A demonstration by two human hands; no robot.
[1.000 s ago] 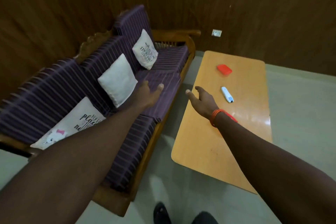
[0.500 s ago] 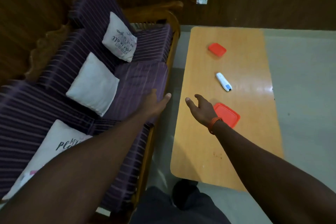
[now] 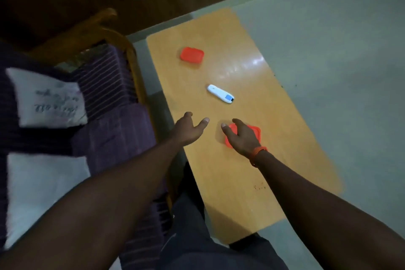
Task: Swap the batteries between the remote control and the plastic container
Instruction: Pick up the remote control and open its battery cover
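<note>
Red plastic lid (image 3: 256,132) lies partly beneath the right hand (image 3: 242,139), fingers spread, gripping nothing; the left hand (image 3: 188,131) beside it is equally loose. Midway along the bench (image 3: 232,184) lies the remote control (image 3: 220,93), a red plastic container (image 3: 192,55) beyond. Grabbed hastily, the lid could skid across the glossy top.

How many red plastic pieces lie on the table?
2. The far red piece lies near the table's far end, beyond the white remote; the near red piece is partly covered by the right hand, which could hide something small.
</note>
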